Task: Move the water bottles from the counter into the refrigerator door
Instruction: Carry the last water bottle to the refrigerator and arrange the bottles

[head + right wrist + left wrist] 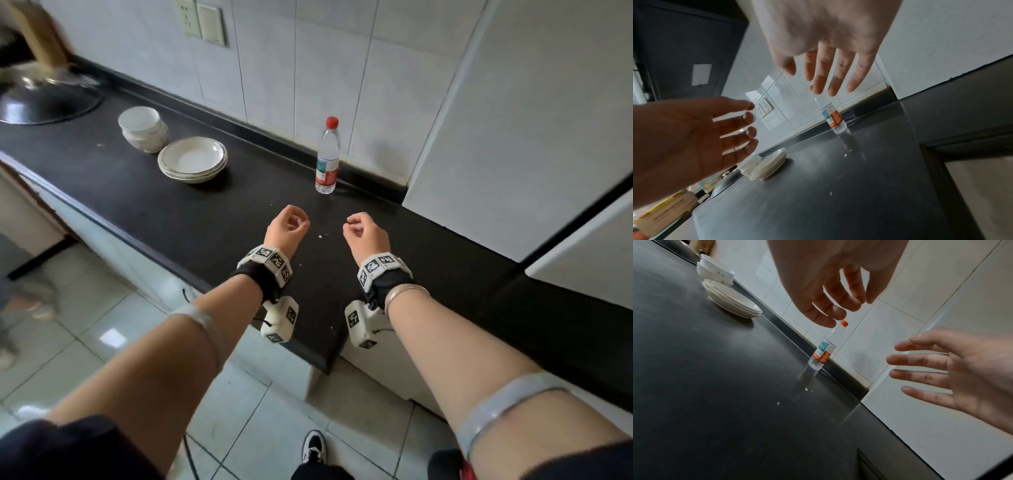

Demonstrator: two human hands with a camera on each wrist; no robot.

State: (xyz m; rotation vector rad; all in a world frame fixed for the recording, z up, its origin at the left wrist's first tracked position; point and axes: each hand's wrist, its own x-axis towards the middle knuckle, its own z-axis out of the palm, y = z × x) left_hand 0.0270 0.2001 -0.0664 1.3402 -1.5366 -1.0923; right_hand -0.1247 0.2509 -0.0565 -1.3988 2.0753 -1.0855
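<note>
Stacked bowls (pixel 143 128) beside stacked plates (pixel 192 159); wok lid (pixel 44 99) (far left).

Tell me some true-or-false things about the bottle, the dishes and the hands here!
1. The clear plastic water bottle with a red cap stands upright on the black counter. True.
2. The left hand grips the bottle. False: it holds nothing and is apart from the bottle.
3. The stacked white bowls sit beside the stacked white plates. True.
4. The right hand holds a plate. False: it is empty.
5. The bottle lies among the dishes. False: it stands alone, nearer the white refrigerator.
</note>
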